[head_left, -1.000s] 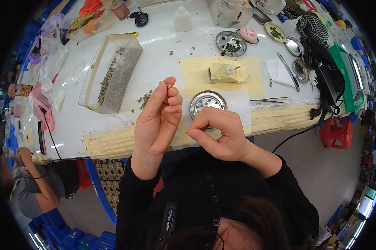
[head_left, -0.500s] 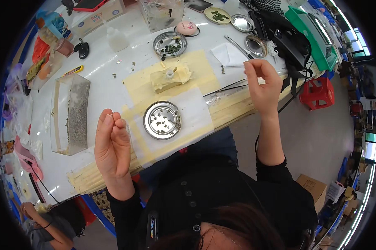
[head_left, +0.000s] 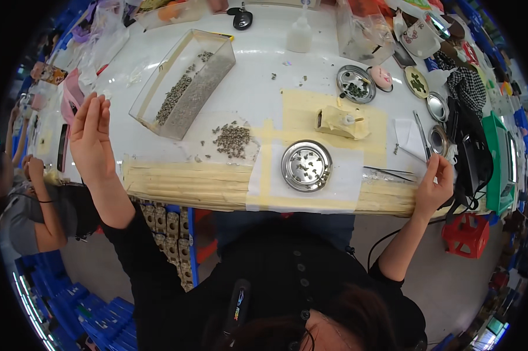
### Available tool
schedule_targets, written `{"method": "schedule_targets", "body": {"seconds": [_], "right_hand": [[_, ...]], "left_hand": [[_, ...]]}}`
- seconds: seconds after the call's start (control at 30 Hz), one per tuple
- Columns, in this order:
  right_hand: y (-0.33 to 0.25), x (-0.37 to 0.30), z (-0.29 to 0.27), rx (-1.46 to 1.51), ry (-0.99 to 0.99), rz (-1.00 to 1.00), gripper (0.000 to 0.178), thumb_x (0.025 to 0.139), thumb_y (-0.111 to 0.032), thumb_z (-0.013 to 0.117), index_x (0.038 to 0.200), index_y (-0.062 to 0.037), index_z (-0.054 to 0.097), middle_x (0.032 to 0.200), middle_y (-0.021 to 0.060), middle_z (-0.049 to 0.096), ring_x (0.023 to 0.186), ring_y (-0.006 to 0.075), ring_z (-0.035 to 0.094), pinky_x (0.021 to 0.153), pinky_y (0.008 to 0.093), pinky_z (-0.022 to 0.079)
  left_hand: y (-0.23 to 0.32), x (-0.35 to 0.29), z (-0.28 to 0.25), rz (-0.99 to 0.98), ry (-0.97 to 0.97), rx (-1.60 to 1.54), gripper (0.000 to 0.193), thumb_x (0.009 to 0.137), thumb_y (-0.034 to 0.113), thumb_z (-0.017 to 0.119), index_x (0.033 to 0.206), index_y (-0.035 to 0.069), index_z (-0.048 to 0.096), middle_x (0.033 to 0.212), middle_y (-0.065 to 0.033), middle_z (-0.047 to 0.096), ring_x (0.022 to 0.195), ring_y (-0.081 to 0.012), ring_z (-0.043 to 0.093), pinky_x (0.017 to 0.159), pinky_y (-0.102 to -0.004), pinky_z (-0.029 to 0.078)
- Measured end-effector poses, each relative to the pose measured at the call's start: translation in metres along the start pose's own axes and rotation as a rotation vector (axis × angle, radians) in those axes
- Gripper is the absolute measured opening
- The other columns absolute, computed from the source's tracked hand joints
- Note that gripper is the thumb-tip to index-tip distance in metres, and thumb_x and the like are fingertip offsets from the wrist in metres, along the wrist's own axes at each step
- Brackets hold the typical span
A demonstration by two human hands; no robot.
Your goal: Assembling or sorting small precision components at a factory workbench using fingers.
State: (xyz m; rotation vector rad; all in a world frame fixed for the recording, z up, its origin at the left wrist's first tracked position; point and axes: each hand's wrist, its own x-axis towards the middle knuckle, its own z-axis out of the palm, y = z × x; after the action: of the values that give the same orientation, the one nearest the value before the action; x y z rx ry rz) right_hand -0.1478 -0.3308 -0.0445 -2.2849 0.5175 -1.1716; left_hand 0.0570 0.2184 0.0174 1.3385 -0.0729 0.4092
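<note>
My left hand [head_left: 93,140] is raised at the far left, over the table's front-left part, its fingers pressed together; anything between the fingertips is too small to see. At the right, my right hand [head_left: 435,186] is closed in a pinch beside the near end of a slim metal tool [head_left: 421,130]; whether it touches the tool I cannot tell. Between my hands a round silver dish [head_left: 307,165] holds small dark green pieces. Behind it sits a tape-wrapped block [head_left: 341,123]. Left of the dish lies a heap of small metallic parts [head_left: 232,141].
A clear bin [head_left: 185,88] of similar small parts stands behind the heap. Another silver dish [head_left: 356,83] with dark pieces, a squeeze bottle [head_left: 299,36] and a pink round object [head_left: 381,78] are farther back. A black bag [head_left: 475,140] lies at right. Another person's arm [head_left: 44,199] shows at left.
The view has swung left, so the table sits farther right in it. My left hand has moved out left, uncovering the heap of parts. My right hand appears lower, by the tool's near end.
</note>
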Motion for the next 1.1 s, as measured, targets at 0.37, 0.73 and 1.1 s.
{"method": "schedule_targets", "body": {"seconds": [0.37,0.73,1.1], "right_hand": [[0.002,0.001,-0.002,0.026,-0.006,0.016,0.011,0.094,-0.007,0.061,0.093,0.0032,0.066,0.078,0.0024,0.065,0.070,0.0063,0.059,0.066,0.0208,0.046],[0.004,0.004,0.004,-0.027,-0.019,0.031,0.011,0.093,-0.008,0.063,0.092,0.0029,0.066,0.074,0.0022,0.065,0.068,0.0056,0.058,0.064,0.0208,0.045],[0.009,0.004,0.007,-0.055,-0.048,0.063,0.012,0.094,-0.009,0.062,0.095,0.0030,0.066,0.077,0.0025,0.065,0.071,0.0060,0.060,0.067,0.0202,0.048]], "left_hand": [[-0.086,0.243,-0.165,0.129,0.070,1.521,0.023,0.088,0.021,0.065,0.103,0.005,0.070,0.092,-0.0065,0.072,0.086,-0.0183,0.068,0.075,-0.0323,0.051],[-0.135,0.307,-0.227,-0.131,-0.123,1.345,0.025,0.087,0.021,0.065,0.103,0.003,0.069,0.092,-0.0067,0.071,0.083,-0.0167,0.066,0.075,-0.0313,0.051],[-0.092,0.287,-0.214,-0.102,-0.091,1.178,0.026,0.093,0.023,0.063,0.113,0.007,0.066,0.091,0.0008,0.065,0.081,-0.0110,0.058,0.071,-0.0254,0.045]]}}
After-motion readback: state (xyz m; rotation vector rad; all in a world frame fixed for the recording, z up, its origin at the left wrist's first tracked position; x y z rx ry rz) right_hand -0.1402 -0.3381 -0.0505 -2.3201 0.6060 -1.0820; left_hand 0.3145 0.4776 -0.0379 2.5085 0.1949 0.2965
